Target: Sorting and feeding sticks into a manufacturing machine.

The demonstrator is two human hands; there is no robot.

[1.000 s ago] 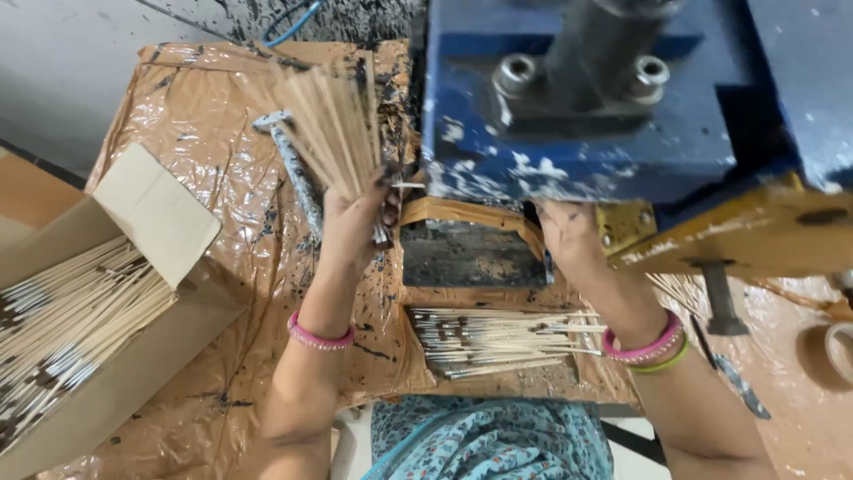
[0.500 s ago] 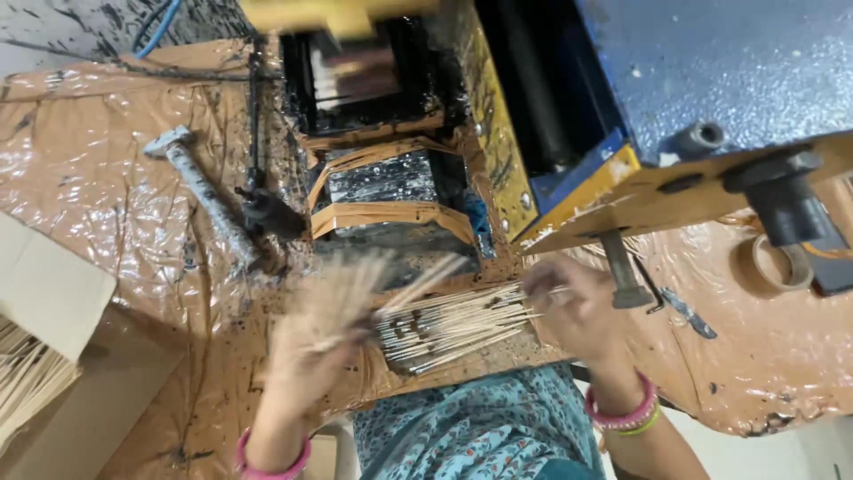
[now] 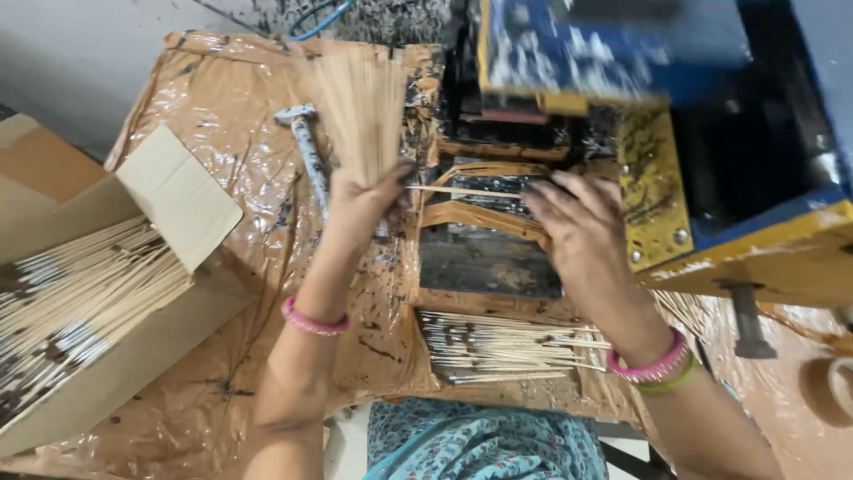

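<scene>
Box of sticks (image 3: 80, 311) lies left; hammer (image 3: 309, 151) (beside the machine (image 3: 640, 53)) sits behind.

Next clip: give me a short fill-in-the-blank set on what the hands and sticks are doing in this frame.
1. The left hand grips a fanned bundle of thin sticks, held ____ the plastic-covered table.
2. The right hand has its fingers on a single ____ lying across the machine's feed tray.
3. The cardboard box on the person's ____ side holds many sticks.
4. Both wrists wear ____ bangles.

Missing words: above; stick; left; pink
</scene>
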